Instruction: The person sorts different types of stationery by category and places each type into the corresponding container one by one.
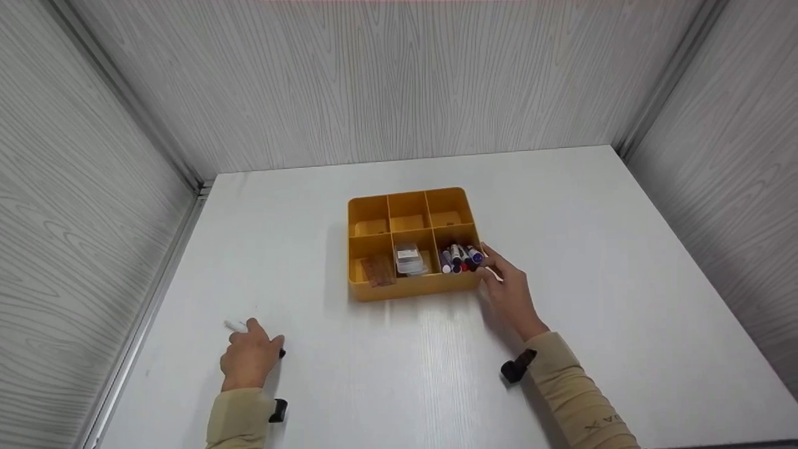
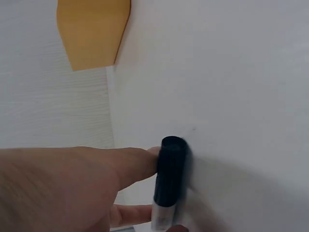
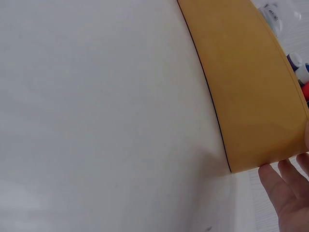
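Note:
My left hand (image 1: 249,357) pinches a marker pen (image 2: 167,176) just over the table at the front left. The marker has a dark cap and a white barrel, whose pale end pokes out past the fingers in the head view. My right hand (image 1: 508,296) grips the front right corner of a yellow compartment box (image 1: 414,287), with fingers along its side wall. Several capped markers (image 1: 457,257) stand bunched in the front right compartment beside that hand.
Clear plastic cases (image 1: 409,259) sit in the box's front middle compartment. A brownish see-through packet (image 1: 378,270) leans in the front left one. Pale wood-grain panels (image 1: 399,81) wall the white table (image 1: 386,386) at the back and both sides.

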Demonstrator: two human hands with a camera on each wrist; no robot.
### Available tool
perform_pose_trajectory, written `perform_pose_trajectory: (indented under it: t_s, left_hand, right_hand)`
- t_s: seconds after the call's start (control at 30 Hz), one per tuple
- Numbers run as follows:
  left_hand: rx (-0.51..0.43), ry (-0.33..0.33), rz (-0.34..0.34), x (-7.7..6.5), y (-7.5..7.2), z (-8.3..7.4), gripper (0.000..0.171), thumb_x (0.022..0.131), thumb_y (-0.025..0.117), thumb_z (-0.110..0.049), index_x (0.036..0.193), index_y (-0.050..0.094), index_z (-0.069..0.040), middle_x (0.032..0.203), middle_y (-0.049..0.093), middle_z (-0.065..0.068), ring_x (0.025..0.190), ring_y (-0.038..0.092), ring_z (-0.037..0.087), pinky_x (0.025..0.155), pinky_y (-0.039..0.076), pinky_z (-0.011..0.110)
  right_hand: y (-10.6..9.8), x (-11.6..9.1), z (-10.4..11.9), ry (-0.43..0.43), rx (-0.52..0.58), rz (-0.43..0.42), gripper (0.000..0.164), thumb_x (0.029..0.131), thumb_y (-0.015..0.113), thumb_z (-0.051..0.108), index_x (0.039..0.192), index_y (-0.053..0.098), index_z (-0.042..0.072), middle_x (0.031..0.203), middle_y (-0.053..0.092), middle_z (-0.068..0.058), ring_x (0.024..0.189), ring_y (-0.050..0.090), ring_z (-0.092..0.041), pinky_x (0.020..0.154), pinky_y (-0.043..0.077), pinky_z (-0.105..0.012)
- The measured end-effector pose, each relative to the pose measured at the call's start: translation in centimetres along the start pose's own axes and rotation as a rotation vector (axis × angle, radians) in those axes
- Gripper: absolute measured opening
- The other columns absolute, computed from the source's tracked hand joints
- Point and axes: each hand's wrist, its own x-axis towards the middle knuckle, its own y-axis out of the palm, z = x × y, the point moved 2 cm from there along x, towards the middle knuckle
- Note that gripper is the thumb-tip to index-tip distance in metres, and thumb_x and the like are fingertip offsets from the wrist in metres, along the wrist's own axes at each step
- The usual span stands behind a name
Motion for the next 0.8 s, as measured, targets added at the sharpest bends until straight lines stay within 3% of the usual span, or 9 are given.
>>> perform_pose_trajectory:
  t_s: [0.23, 0.57, 0.8]
  left_hand:
    - [-0.041, 0.007, 0.025, 0.19, 0.51, 0.39, 0.047, 0.092, 0.046, -0.02, 0.122, 0.025, 0.01, 0.096, 0.046, 0.034, 0.077, 0.056, 0.04, 0.059, 0.045, 0.045]
    - [-0.044, 0.069, 0.0, -0.15, 0.55, 0.42, 0.042, 0.091, 0.045, -0.012, 0.126, 0.028, 0.005, 0.098, 0.046, 0.034, 0.071, 0.056, 0.034, 0.062, 0.046, 0.044]
    - [-0.11, 0.032, 0.055, 0.0, 0.51, 0.34, 0.046, 0.093, 0.042, -0.014, 0.132, 0.022, 0.001, 0.107, 0.04, 0.033, 0.072, 0.05, 0.03, 0.056, 0.042, 0.033]
  right_hand:
    - [0.1, -0.05, -0.48, 0.007, -0.009, 0.003, 0.014, 0.087, 0.055, 0.021, 0.09, 0.055, 0.007, 0.139, 0.042, -0.004, 0.123, 0.044, -0.025, 0.09, 0.043, -0.034]
    - [0.07, -0.12, -0.49, -0.001, -0.009, 0.002, 0.014, 0.087, 0.055, 0.02, 0.09, 0.056, 0.006, 0.138, 0.043, -0.008, 0.122, 0.044, -0.03, 0.088, 0.045, -0.035]
    - [-0.12, 0.07, 0.3, -0.001, -0.015, 0.008, 0.012, 0.086, 0.056, 0.015, 0.09, 0.057, 0.003, 0.137, 0.043, -0.012, 0.121, 0.044, -0.034, 0.088, 0.045, -0.035]
